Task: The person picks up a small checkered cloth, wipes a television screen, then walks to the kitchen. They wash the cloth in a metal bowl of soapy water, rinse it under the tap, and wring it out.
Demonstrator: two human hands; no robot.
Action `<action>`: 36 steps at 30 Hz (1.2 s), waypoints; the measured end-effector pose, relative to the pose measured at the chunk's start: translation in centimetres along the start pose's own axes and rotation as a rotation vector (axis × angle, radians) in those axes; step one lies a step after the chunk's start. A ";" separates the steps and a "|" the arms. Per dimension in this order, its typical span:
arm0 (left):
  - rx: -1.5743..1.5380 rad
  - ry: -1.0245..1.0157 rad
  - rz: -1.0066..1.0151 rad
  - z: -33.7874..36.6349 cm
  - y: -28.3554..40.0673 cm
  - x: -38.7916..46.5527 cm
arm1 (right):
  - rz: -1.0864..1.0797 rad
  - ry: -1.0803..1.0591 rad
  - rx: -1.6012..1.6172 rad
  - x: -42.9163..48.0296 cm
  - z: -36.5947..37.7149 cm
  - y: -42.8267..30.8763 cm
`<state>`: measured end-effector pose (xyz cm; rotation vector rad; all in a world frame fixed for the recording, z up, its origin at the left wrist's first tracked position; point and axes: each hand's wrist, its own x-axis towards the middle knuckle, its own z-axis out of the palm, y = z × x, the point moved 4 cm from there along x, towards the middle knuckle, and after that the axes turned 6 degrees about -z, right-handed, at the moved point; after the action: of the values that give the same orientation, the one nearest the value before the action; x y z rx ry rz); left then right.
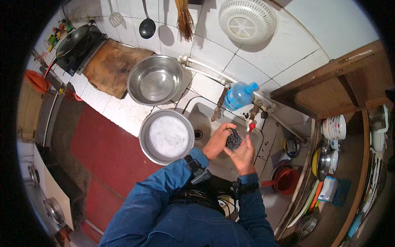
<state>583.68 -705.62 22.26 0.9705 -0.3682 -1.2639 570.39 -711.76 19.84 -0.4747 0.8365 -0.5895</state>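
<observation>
Over the right part of the white sink (224,168), my left hand (218,140) grips a dark, curly scouring pad (233,139). My right hand (244,154) is at the pad's right side, palm up with fingers spread; whether it bears any of the pad's weight I cannot tell. A metal basin (167,136) of white suds stands left of the sink. Behind it a second steel basin (155,81) sits on the tiled counter, with no contents visible. A tap with a red handle (251,127) is just beyond my right hand.
A blue plastic bottle (238,97) stands behind the sink by the pipes. At the left are a brown board (114,68) and a lidded pan (73,40). Open wooden shelves with bowls (334,127) line the right, and a red dipper (286,179) sits low beside the sink.
</observation>
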 end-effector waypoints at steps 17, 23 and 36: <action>1.116 -0.089 0.512 4.1 -2.3 -3.8 | -0.087 0.085 0.105 -1.6 -2.3 3.5; 0.941 0.185 0.355 3.9 -2.1 -1.8 | -0.335 0.134 -0.383 -0.6 -2.5 3.8; -0.057 0.236 -0.375 -1.6 -8.4 2.3 | -0.493 0.026 -1.327 -0.3 -0.9 -0.2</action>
<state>580.28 -707.03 14.23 1.1614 0.0378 -1.4661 569.50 -711.89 19.60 -1.9209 1.0715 -0.4096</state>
